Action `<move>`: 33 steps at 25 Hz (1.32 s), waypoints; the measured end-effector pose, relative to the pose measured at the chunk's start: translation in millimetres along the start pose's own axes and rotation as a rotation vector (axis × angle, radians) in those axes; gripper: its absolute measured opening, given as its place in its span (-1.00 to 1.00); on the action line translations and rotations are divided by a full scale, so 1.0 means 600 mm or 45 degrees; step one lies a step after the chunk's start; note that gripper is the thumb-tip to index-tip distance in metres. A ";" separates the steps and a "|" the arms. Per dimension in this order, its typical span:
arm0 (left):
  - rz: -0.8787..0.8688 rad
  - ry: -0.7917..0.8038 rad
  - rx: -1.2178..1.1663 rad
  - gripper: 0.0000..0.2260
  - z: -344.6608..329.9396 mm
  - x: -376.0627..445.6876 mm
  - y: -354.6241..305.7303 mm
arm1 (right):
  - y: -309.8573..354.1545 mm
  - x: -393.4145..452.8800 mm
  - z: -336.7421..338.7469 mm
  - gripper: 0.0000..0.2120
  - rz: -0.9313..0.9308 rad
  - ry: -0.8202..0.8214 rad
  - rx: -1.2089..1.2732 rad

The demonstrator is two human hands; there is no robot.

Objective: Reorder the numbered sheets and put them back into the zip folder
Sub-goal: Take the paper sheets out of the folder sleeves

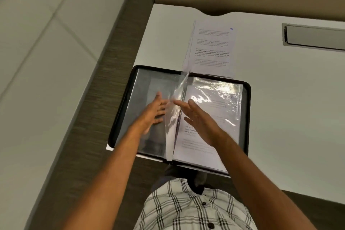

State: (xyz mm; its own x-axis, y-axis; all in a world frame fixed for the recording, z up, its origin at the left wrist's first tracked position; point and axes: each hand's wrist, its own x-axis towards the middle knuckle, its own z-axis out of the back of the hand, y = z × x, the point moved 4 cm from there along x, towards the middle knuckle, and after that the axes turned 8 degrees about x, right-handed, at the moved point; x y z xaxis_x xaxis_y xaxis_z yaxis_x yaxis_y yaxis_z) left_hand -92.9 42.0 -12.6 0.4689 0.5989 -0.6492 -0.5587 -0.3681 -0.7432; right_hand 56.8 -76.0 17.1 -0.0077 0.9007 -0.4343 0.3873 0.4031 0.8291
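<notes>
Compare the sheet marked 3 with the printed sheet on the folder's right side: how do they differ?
The sheet marked 3 lies bare on the desk beyond the zip folder; the right-hand sheet sits inside it under glossy plastic. The first is fully visible; the right hand partly covers the second. Both carry printed paragraphs.

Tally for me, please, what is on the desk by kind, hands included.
Zip folder, open: 1
Stack of loose sheets topped by one numbered 3: 1
Hands, left and right: 2
Recessed desk panel: 1
Total: 5
</notes>
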 end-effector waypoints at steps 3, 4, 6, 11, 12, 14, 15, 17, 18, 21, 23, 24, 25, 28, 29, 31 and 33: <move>0.025 -0.015 -0.090 -0.05 0.043 -0.016 0.017 | -0.014 0.026 -0.062 -0.47 0.006 0.058 -0.165; 0.037 -0.060 -0.099 -0.08 0.057 -0.020 0.022 | -0.023 0.032 -0.078 -0.46 0.003 0.070 -0.187; 0.058 -0.166 -0.076 -0.18 0.087 -0.022 0.032 | -0.047 0.045 -0.098 -0.50 -0.015 0.083 -0.230; 0.026 -0.618 0.313 -0.56 0.145 0.010 0.071 | -0.091 0.076 -0.097 -0.59 -0.003 0.034 -0.664; 0.034 -0.695 0.405 -0.58 0.149 0.014 0.075 | -0.091 0.076 -0.086 -0.58 0.046 -0.010 -0.764; 0.036 -0.789 0.573 -0.44 0.145 0.019 0.080 | -0.089 0.071 -0.048 -0.59 0.198 -0.169 -0.977; 0.020 -0.833 0.720 -0.36 0.137 0.018 0.079 | -0.088 0.066 -0.023 -0.61 0.284 -0.273 -1.083; -0.110 -0.867 1.090 -0.33 0.099 0.018 0.072 | -0.090 0.050 0.038 -0.61 0.392 -0.480 -1.246; -0.215 -0.803 1.215 -0.36 0.071 0.022 0.067 | -0.093 0.040 0.069 -0.58 0.371 -0.572 -1.275; -0.518 -0.430 1.328 -0.45 -0.026 0.047 0.042 | -0.100 0.000 0.158 -0.43 0.172 -0.825 -1.286; -0.680 -0.294 1.404 -0.48 -0.074 0.066 0.025 | -0.107 -0.025 0.210 -0.31 0.066 -0.940 -1.363; -0.726 -0.256 1.430 -0.48 -0.091 0.078 0.013 | -0.108 -0.037 0.234 -0.26 0.028 -0.991 -1.423; -0.737 -0.219 1.450 -0.48 -0.104 0.091 0.004 | -0.108 -0.046 0.253 -0.21 0.000 -1.032 -1.483; -0.772 -0.182 1.530 -0.47 -0.124 0.123 -0.019 | -0.104 -0.056 0.290 -0.20 -0.075 -1.080 -1.587; -0.775 -0.184 1.553 -0.47 -0.127 0.135 -0.027 | -0.101 -0.052 0.299 -0.21 -0.092 -1.091 -1.591; -0.737 -0.189 1.594 -0.44 -0.125 0.153 -0.036 | -0.093 -0.042 0.307 -0.22 -0.082 -1.094 -1.593; -0.707 -0.227 1.638 -0.41 -0.119 0.165 -0.036 | -0.086 -0.027 0.311 -0.21 -0.051 -1.064 -1.597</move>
State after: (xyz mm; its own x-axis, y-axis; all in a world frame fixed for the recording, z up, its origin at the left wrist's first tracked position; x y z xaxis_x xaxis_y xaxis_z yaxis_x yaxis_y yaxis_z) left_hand 14.8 58.5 -72.6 0.7936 0.5657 -0.2238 -0.6028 0.7808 -0.1639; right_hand 209.1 -141.8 -84.2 0.6805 0.7116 -0.1749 -0.6205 0.6865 0.3791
